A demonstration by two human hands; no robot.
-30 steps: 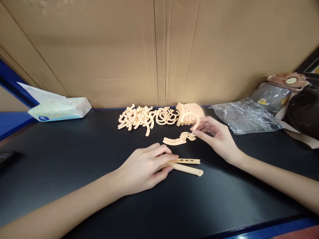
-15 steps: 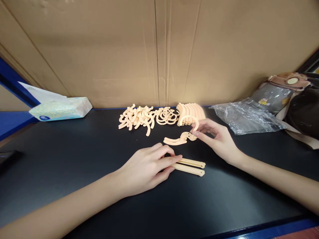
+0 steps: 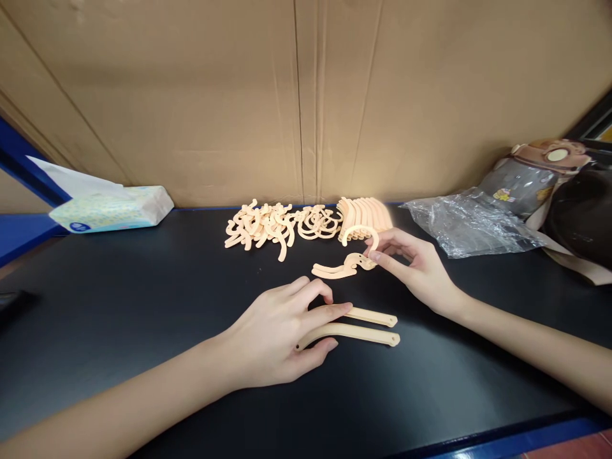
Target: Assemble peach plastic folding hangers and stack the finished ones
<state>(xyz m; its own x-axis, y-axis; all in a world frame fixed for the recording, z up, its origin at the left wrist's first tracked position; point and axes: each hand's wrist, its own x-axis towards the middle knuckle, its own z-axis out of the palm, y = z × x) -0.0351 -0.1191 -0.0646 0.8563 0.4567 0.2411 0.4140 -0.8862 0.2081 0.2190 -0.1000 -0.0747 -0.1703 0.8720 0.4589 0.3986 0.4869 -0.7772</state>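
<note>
My left hand (image 3: 282, 325) rests over two long pale plastic strips, thumb and fingers apart. The near strip (image 3: 356, 331) bends at its left end and lies between thumb and forefinger. The far strip (image 3: 373, 315) is partly hidden beneath the forefinger. My right hand (image 3: 415, 264) pinches one end of a pale C-shaped plastic piece (image 3: 359, 229), raised in front of a neat row of curved pieces (image 3: 368, 213). Below it, small curved pieces with holes (image 3: 335, 270) lie by the right fingertips.
A heap of short curved pieces (image 3: 261, 223) and a pile of ring-like pieces (image 3: 318, 223) lie at the back of the black table (image 3: 143, 306). A tissue pack (image 3: 115, 207) is at left. Clear plastic wrapping (image 3: 473, 223) and a grey bottle (image 3: 521, 178) stand right, before a cardboard wall (image 3: 191, 95).
My left thumb and fingers have spread, and the near strip has come away from the far one, showing its bent end. My right hand keeps its hold on the C-shaped piece.
</note>
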